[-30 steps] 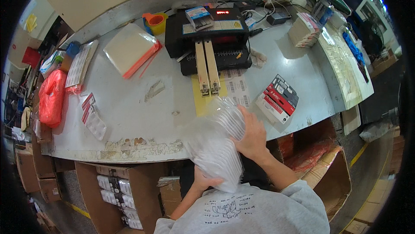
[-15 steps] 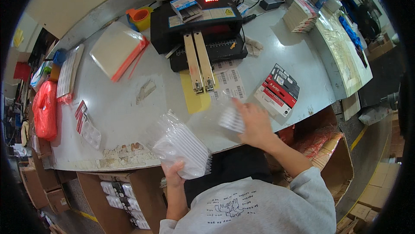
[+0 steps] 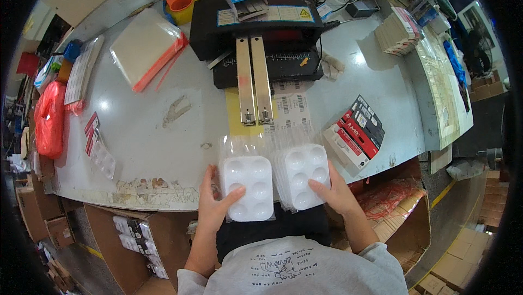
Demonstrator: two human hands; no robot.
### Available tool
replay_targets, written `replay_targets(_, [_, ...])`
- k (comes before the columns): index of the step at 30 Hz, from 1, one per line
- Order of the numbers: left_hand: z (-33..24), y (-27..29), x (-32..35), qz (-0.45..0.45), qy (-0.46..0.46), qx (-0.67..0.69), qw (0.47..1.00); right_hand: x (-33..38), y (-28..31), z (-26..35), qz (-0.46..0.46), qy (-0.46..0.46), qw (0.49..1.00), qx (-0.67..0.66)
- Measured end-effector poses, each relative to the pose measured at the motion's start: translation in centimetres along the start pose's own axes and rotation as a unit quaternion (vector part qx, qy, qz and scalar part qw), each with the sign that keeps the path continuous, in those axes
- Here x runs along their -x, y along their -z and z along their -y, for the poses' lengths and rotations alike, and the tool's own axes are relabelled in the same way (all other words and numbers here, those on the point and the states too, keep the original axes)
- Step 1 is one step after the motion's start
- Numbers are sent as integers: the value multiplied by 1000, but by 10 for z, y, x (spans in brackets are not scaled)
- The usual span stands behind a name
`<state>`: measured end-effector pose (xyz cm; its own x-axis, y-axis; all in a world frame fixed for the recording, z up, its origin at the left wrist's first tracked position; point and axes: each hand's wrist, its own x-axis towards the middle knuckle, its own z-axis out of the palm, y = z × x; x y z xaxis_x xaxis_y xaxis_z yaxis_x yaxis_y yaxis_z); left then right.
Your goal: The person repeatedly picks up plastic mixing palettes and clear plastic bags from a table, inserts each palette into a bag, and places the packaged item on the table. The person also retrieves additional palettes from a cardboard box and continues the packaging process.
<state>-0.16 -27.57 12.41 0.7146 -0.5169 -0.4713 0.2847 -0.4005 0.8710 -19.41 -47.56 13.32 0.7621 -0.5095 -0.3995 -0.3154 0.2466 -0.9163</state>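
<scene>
My left hand is closed around one stack of white palettes with round wells, wrapped in clear plastic sleeves. A second stack of the same bagged palettes is gripped by my right hand, thumb pressed on its face. Both stacks stand side by side at the table's front edge, wells turned toward me, with loose sleeve ends at the top. Just beyond them, two metal arms reach out from a black machine with a lit red display.
Red and black printed cards lie at right. A carded palette pack and clear bags are at left, along with a red plastic bundle. A card stack stands far right. Open cartons sit under the front edge.
The palettes in my left hand have turned upright, faces toward me. My right hand has drawn its stack in beside them, near the table's front edge. The view has shifted slightly.
</scene>
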Motion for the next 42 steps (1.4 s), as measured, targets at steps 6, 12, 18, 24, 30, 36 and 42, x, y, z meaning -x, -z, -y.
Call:
replay_targets(6, [2, -26, 19, 22, -57, -39, 997, 6, -27, -7, -17, 72, 992, 103])
replay_targets(12, [2, -27, 26, 36, -12, 32, 999, 5, -24, -20, 2, 58, 994, 96])
replay_targets(18, [5, -23, 26, 32, -2, 55, 998, 2, -30, -14, -32, 83, 970, 224])
replay_targets(24, [-1, -21, 30, 42, 10, 77, 996, -2, -25, -17, -2, 100, 981, 166])
replay_targets(30, [0, -25, 25, 13, -3, 79, 997, 2, -14, 38, -116, 181, 898, 384])
replay_targets(36, [-20, -7, 0, -183, -196, -87, 959, -168, 92, 111, -276, 350, 737, 508])
replay_targets(42, [-33, -15, -12, -142, -178, -143, 963, -257, 138, 52, -201, 93, 659, 719])
